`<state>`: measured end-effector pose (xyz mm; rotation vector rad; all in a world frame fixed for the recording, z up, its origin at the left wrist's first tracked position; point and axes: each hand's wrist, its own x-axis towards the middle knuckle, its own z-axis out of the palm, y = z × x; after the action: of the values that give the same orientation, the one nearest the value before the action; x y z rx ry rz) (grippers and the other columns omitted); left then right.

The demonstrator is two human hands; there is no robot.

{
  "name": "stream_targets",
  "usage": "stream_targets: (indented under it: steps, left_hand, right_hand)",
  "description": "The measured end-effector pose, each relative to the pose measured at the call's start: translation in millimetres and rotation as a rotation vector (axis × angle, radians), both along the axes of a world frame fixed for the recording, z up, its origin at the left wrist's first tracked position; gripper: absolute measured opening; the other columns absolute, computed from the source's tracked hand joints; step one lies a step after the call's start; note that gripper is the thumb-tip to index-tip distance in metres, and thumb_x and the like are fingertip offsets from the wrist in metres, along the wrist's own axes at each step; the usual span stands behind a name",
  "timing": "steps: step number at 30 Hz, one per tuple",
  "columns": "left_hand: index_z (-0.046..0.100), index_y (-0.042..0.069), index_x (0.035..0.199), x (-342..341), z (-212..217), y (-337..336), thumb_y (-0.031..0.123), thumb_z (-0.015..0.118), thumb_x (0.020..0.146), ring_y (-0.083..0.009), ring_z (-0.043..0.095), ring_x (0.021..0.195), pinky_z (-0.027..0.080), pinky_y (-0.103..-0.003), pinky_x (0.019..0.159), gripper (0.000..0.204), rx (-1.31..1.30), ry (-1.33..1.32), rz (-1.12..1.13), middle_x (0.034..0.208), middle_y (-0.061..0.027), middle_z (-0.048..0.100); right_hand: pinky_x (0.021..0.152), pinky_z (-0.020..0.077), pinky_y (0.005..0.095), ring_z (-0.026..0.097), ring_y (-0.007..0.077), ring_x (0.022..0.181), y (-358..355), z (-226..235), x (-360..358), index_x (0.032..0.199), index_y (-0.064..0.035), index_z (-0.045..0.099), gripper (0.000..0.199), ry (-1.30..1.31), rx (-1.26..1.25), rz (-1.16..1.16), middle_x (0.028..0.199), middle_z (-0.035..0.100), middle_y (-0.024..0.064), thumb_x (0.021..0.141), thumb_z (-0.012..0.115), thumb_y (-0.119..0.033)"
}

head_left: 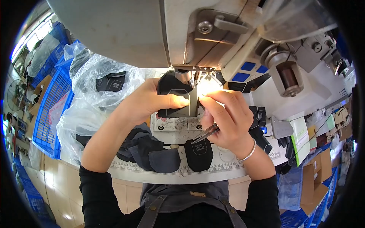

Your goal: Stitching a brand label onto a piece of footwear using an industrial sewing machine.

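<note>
Under the lit needle area of a sewing machine (182, 74) lies a dark fabric piece (173, 91) with a pale printed outline. My left hand (150, 100) grips its left side, thumb on top and fingers beneath. My right hand (230, 117) pinches at the piece's right edge close to the needle. Metal tweezers (207, 133) are tucked in that same hand, tips pointing down and left. A finished-looking black patch (198, 155) lies near the table's front edge. Left of it is a heap of grey and black fabric pieces (152, 150).
Clear plastic bags (91, 102) with dark pieces cover the left of the table. A blue basket (49, 114) stands beyond them. The machine head (114, 30) overhangs my hands, with a thread spool (288, 76) at right. A cardboard box (313, 178) sits at lower right.
</note>
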<state>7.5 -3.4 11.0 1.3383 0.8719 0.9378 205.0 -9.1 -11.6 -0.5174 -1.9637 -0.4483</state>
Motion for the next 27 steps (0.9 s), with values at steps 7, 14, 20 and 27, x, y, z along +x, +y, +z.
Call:
stream_targets:
  steps: [7,14,20,27]
  left_hand:
    - [0.050,0.003,0.117,-2.6,2.7,-1.0,0.012,0.065,0.072,-0.0061,0.051,0.059,0.041,-0.020,0.049,0.049,-0.093,0.037,-0.041,0.076,-0.0011,0.056]
    - [0.049,0.002,0.118,-0.9,-0.9,-0.5,0.012,0.066,0.072,-0.0054,0.049,0.057,0.038,-0.019,0.043,0.051,-0.060,-0.001,-0.018,0.076,-0.0002,0.055]
    - [0.049,0.001,0.117,1.2,8.2,-3.5,0.011,0.068,0.070,-0.0046,0.050,0.064,0.040,-0.019,0.050,0.052,-0.089,0.001,-0.030,0.081,0.0006,0.055]
    - [0.051,0.001,0.115,1.3,1.6,-1.6,0.011,0.068,0.070,-0.0048,0.050,0.066,0.040,-0.019,0.055,0.049,-0.051,-0.037,0.001,0.080,0.0002,0.056]
  right_hand:
    - [0.058,0.0450,0.0300,0.054,0.0247,0.068,11.1,-0.3,13.4,0.089,-0.0041,0.058,0.029,0.023,-0.063,0.213,0.081,0.057,0.0085,0.062,0.056,0.006]
    - [0.058,0.0461,0.0303,0.054,0.0230,0.068,12.4,-8.0,3.7,0.086,-0.0076,0.057,0.030,-0.041,0.079,0.092,0.080,0.057,0.0042,0.059,0.068,-0.003]
    - [0.054,0.0462,0.0281,0.055,0.0223,0.068,13.5,-3.5,7.3,0.082,-0.0061,0.060,0.023,-0.100,0.167,0.080,0.081,0.058,0.0036,0.060,0.068,-0.005]
    - [0.046,0.0409,0.0218,0.056,0.0163,0.066,19.8,-3.3,2.3,0.075,-0.0057,0.059,0.021,-0.080,0.296,0.079,0.078,0.056,0.0030,0.054,0.059,-0.009]
